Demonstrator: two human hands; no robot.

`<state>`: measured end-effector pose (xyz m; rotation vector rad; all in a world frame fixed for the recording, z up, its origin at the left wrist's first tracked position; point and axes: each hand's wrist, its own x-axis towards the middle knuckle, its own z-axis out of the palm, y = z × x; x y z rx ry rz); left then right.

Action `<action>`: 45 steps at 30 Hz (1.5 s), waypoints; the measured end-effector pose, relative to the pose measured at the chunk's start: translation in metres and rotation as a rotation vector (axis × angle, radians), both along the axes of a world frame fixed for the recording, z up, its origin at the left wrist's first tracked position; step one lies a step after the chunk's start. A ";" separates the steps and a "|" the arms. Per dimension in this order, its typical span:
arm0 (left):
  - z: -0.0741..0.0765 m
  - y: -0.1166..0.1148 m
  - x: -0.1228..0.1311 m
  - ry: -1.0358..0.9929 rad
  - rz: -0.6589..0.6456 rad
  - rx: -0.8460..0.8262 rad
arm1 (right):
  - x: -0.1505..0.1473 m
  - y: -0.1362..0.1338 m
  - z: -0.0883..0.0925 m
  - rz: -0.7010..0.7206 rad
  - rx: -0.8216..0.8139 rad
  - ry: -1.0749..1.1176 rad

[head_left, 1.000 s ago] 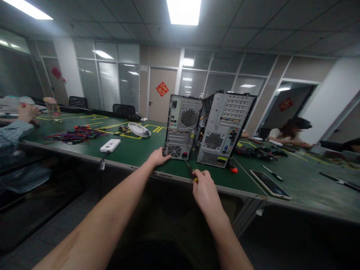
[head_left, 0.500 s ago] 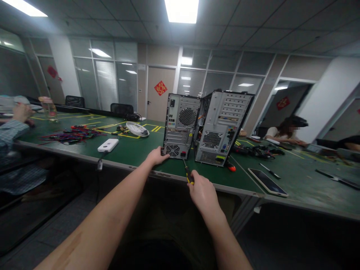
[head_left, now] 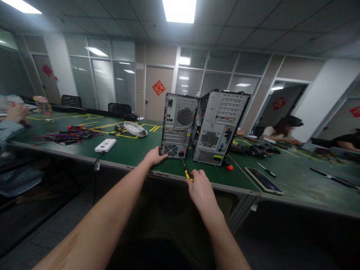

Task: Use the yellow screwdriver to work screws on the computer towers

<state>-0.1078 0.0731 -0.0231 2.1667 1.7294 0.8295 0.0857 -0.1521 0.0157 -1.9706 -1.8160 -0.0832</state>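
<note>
Two computer towers stand upright at the table's front edge, backs facing me: a narrower left tower point(head_left: 177, 131) and a wider right tower point(head_left: 218, 127). My left hand point(head_left: 154, 156) grips the lower left corner of the left tower, its thumb lying along the bottom of the back panel. My right hand point(head_left: 200, 184) is closed around the handle of a yellow-and-black screwdriver point(head_left: 186, 171). The screwdriver points up and away, its tip at the bottom edge of the left tower, near the red switch. Whether the tip touches a screw is too small to tell.
On the green table point(head_left: 135, 153) lie a white power bank point(head_left: 105, 145) with a cable, tangled wires point(head_left: 71, 134), a white round basket point(head_left: 135, 129), an orange-handled tool point(head_left: 229, 166) and a phone point(head_left: 263, 180). People sit at left and right.
The view has turned slightly, so the scene sits a little further left. Both hands keep their places at the left tower; the screwdriver handle has tilted slightly.
</note>
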 end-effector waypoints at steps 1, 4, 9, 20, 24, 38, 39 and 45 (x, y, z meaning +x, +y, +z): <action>0.000 0.000 0.000 0.005 0.002 0.000 | 0.000 0.000 0.000 0.010 0.017 0.022; 0.000 0.001 0.000 0.013 0.006 0.003 | 0.001 0.001 0.001 0.035 0.061 0.071; 0.000 0.000 0.000 0.004 -0.002 0.008 | 0.005 0.002 -0.001 0.064 0.081 0.120; -0.001 0.001 0.000 -0.011 -0.007 0.008 | 0.003 0.003 -0.006 0.105 0.026 0.081; -0.001 0.001 0.000 -0.006 -0.005 0.011 | 0.003 0.005 -0.011 0.110 -0.012 0.070; -0.001 0.002 0.000 -0.008 -0.011 0.016 | 0.002 0.006 -0.012 0.127 -0.057 0.030; -0.001 0.002 0.000 -0.006 -0.012 0.016 | 0.002 0.006 -0.012 0.125 -0.058 0.028; -0.002 0.002 0.000 -0.006 -0.015 0.018 | 0.004 0.007 -0.014 0.130 -0.009 0.079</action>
